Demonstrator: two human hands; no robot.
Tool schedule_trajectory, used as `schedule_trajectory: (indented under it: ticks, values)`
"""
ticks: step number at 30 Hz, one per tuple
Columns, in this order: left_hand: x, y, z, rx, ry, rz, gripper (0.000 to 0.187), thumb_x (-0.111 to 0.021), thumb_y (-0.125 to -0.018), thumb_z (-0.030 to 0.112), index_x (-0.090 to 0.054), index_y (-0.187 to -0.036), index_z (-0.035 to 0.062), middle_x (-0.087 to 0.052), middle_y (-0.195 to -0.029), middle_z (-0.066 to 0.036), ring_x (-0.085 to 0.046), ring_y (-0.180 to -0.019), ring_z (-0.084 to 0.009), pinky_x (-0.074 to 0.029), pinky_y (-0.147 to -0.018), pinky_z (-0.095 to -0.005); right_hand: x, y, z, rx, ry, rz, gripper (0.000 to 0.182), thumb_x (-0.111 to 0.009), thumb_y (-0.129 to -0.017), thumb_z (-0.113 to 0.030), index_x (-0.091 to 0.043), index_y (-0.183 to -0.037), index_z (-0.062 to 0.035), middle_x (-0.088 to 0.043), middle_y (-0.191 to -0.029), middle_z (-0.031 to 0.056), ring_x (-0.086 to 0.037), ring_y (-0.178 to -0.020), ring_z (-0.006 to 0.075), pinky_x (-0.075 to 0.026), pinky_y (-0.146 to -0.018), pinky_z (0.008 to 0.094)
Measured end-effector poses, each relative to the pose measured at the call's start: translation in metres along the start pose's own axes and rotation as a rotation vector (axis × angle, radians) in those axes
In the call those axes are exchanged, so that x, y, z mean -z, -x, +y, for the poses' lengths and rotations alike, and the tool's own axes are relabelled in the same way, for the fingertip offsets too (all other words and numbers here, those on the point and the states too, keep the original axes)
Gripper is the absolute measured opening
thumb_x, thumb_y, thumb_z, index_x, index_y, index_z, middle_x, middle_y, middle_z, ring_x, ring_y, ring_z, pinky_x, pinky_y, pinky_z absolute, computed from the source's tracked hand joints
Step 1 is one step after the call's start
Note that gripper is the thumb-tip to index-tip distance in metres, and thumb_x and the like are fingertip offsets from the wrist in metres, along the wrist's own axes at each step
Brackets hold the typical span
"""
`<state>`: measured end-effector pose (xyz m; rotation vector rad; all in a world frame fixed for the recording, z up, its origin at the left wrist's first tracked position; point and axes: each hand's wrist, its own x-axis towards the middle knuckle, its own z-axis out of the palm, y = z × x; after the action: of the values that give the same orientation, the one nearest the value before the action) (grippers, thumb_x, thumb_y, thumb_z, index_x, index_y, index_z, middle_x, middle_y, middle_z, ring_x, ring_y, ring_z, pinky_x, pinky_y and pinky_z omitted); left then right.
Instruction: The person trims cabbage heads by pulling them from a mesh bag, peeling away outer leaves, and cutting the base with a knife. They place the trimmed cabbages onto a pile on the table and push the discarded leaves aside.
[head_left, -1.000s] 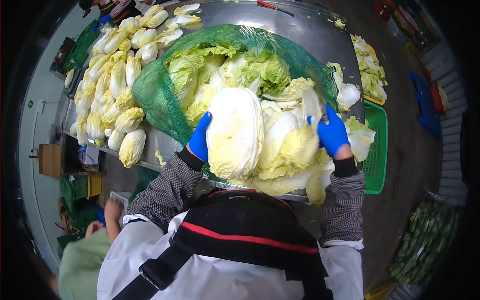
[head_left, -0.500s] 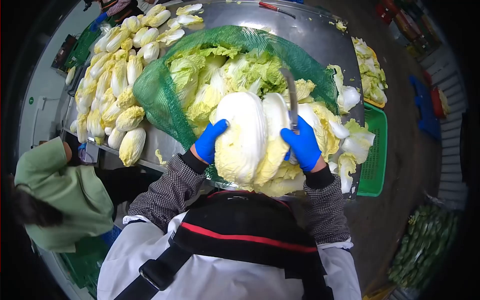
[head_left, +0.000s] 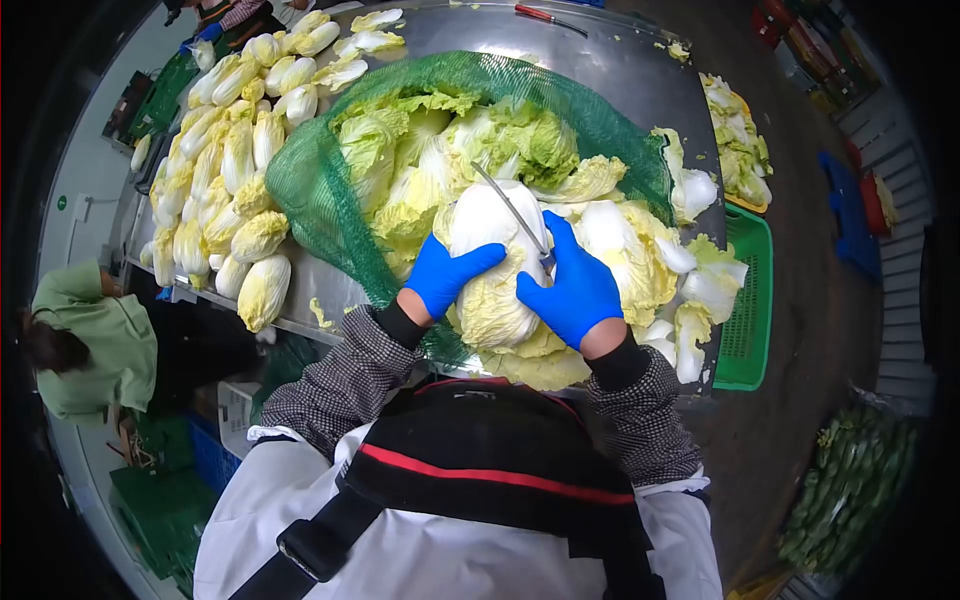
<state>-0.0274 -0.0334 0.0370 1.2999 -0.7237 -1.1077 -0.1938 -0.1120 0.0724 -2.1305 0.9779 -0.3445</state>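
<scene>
Both hands wear blue gloves and are on a white and yellow cabbage head [head_left: 494, 270]. My left hand [head_left: 450, 275] grips its left side, thumb lying across the front. My right hand [head_left: 573, 285] is at its right side, fingers wrapped round the handle of a curved knife [head_left: 514, 212]; most of the handle is hidden. The blade points up and left over the cabbage's upper part. Behind lies an open green mesh bag [head_left: 315, 190] with leafy cabbages [head_left: 370, 150] in it. Loose outer leaves [head_left: 625, 250] lie to the right.
Trimmed cabbages [head_left: 240, 150] are piled at the left of the metal table [head_left: 445, 30]. A red-handled tool [head_left: 540, 14] lies at the far edge. Green crate [head_left: 745, 300] stands at the right. A person in green [head_left: 100, 340] is at left; another person's arm shows top left.
The cabbage is now narrower, without the leaf that stood off its right side. My right hand has moved left, and the blade now tilts over the cabbage. The person in green has shifted.
</scene>
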Motion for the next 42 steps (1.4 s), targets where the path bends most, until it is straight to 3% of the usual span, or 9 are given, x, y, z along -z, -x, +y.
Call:
schedule_trajectory:
  ticks: [11,17,20,24,28,33,36,38,42]
  values:
    - [0.0,0.002,-0.012,-0.217,-0.418,0.173,0.086,-0.081,-0.059,0.029,-0.036,-0.126,0.0002,-0.05,-0.118,-0.014,-0.049,-0.109,-0.0217,-0.04,-0.093,-0.0331,-0.012,-0.001,0.014,-0.089,0.006,0.016,0.063,-0.058,-0.069,-0.025,-0.036,-0.127,-0.0121,-0.062,-0.078,0.0169,-0.06,-0.071,0.0356,-0.047,-0.063,0.0431]
    - [0.024,0.003,0.007,-0.186,-0.335,-0.075,0.078,-0.077,-0.066,0.025,-0.036,-0.128,0.0006,-0.051,-0.119,-0.013,-0.051,-0.107,-0.0207,-0.041,-0.092,-0.0335,0.034,0.001,0.039,0.008,-0.049,-0.044,0.059,-0.064,-0.066,-0.024,-0.046,-0.122,-0.0165,-0.061,-0.076,0.0118,-0.061,-0.062,0.025,-0.05,-0.06,0.034]
    - [0.04,0.01,0.002,0.202,0.148,-0.29,0.058,-0.056,-0.085,0.026,-0.033,-0.132,0.0019,-0.046,-0.127,-0.014,-0.047,-0.114,-0.0208,-0.038,-0.097,-0.0354,0.051,-0.015,0.065,-0.244,-0.457,-0.089,0.063,-0.067,-0.07,-0.024,-0.043,-0.126,-0.0075,-0.061,-0.083,0.0102,-0.06,-0.062,0.0149,-0.05,-0.05,0.0268]
    - [0.025,0.01,0.005,0.354,0.644,-0.174,0.06,-0.044,-0.089,0.043,-0.032,-0.134,0.0055,-0.042,-0.131,-0.015,-0.045,-0.117,-0.0272,-0.036,-0.1,-0.0399,0.037,-0.011,0.034,-0.15,-0.009,0.019,0.072,-0.072,-0.067,-0.042,-0.046,-0.123,-0.0048,-0.06,-0.08,0.0109,-0.059,-0.077,0.0166,-0.048,-0.072,0.0314]
    - [0.008,-0.001,0.003,0.143,0.957,-0.359,0.068,-0.033,-0.089,0.055,-0.028,-0.136,0.0069,-0.04,-0.133,-0.014,-0.043,-0.119,-0.0276,-0.034,-0.101,-0.04,0.014,-0.011,0.008,-0.118,-0.87,-0.221,0.065,-0.064,-0.078,-0.043,-0.04,-0.127,-0.0073,-0.054,-0.078,0.0028,-0.044,-0.043,0.0053,-0.037,-0.035,0.0201]
    - [0.021,0.004,0.018,0.425,0.863,-0.442,0.066,-0.035,-0.09,0.053,-0.028,-0.137,0.0068,-0.039,-0.135,-0.012,-0.043,-0.119,-0.0243,-0.032,-0.102,-0.0371,0.008,-0.007,0.005,-0.142,-0.806,-0.184,0.062,-0.065,-0.078,-0.04,-0.043,-0.126,-0.0068,-0.051,-0.072,0.0022,-0.048,-0.049,0.0078,-0.04,-0.039,0.0217]
    - [0.012,0.02,0.009,0.351,0.64,-0.145,0.06,-0.046,-0.09,0.039,-0.027,-0.136,0.0062,-0.04,-0.133,-0.013,-0.045,-0.117,-0.0248,-0.035,-0.1,-0.0379,0.0,-0.008,0.008,-0.15,-0.65,-0.159,0.063,-0.065,-0.077,-0.042,-0.045,-0.124,-0.0059,-0.055,-0.077,0.0052,-0.053,-0.058,0.0118,-0.046,-0.05,0.0261]
    - [0.013,0.02,0.003,0.296,0.545,-0.165,0.062,-0.048,-0.089,0.038,-0.027,-0.136,0.0041,-0.04,-0.132,-0.014,-0.045,-0.117,-0.0245,-0.035,-0.1,-0.0374,-0.004,-0.007,0.009,-0.115,-0.464,-0.105,0.068,-0.066,-0.074,-0.046,-0.044,-0.124,-0.0056,-0.061,-0.088,0.0136,-0.06,-0.078,0.0221,-0.047,-0.073,0.0333]
    - [0.015,0.015,-0.007,0.094,0.305,-0.215,0.068,-0.057,-0.083,0.032,-0.027,-0.135,0.0004,-0.043,-0.129,-0.014,-0.045,-0.116,-0.0236,-0.036,-0.098,-0.0365,-0.003,-0.007,0.001,-0.058,-0.31,-0.086,0.074,-0.068,-0.069,-0.045,-0.041,-0.126,-0.0074,-0.061,-0.094,0.0189,-0.06,-0.089,0.0328,-0.047,-0.076,0.0368]
